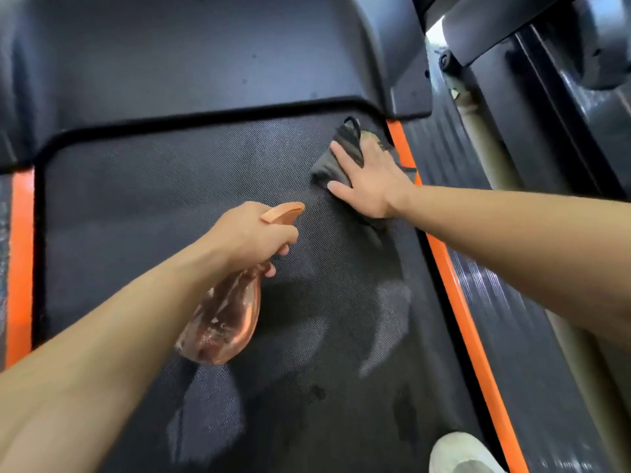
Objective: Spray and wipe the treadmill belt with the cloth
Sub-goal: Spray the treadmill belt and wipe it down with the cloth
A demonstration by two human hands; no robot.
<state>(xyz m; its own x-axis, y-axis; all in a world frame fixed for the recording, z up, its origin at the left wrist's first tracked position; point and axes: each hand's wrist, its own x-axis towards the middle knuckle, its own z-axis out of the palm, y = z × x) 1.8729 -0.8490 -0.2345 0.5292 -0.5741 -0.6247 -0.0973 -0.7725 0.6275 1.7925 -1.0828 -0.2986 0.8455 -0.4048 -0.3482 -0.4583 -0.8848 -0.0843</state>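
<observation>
The black textured treadmill belt (153,206) fills the middle of the view, with darker wet patches toward the lower centre. My right hand (367,180) lies flat with spread fingers on a dark cloth (345,145), pressing it onto the belt's far right corner beside the orange strip. My left hand (252,233) grips the neck of a translucent orange spray bottle (225,322), whose nozzle points toward the cloth while its body hangs down above the belt.
The dark motor cover (205,56) rises at the belt's far end. Orange side strips (454,278) (22,254) border the belt. Right of it lie a ribbed side rail (505,322) and a black upright frame (560,107). A light shoe (457,454) stands at the bottom right.
</observation>
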